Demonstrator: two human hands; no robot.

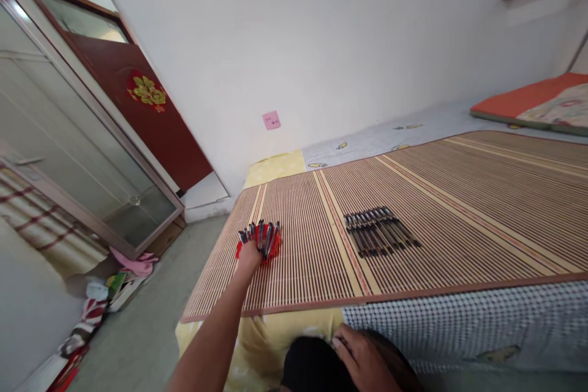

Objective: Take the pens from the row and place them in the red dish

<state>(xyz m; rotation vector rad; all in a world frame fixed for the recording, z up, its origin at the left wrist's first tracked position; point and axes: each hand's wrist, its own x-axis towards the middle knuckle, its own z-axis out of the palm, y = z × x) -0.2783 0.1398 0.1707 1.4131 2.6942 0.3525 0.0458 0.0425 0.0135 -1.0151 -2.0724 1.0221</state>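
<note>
My left hand (250, 255) reaches out to a small red basket (277, 249) that stands on the mat. Several dark pens (269, 237) stick up from the basket in a loose fan. The hand is right at the basket's near side; its fingers are hidden, so I cannot make out whether they grip a pen or the basket. To the right, several more dark pens (379, 231) lie side by side in a row on the mat. Close to my body, my right hand (362, 358) rests by my knee with its fingers curled in and nothing visible in them.
A striped bamboo mat (303, 269) covers the bed, over a yellow and checked sheet (459, 318). Orange folded bedding (523, 101) lies at the far right. A pink note (271, 120) is stuck to the wall. On the left are a glass door (92, 116) and clutter on the floor.
</note>
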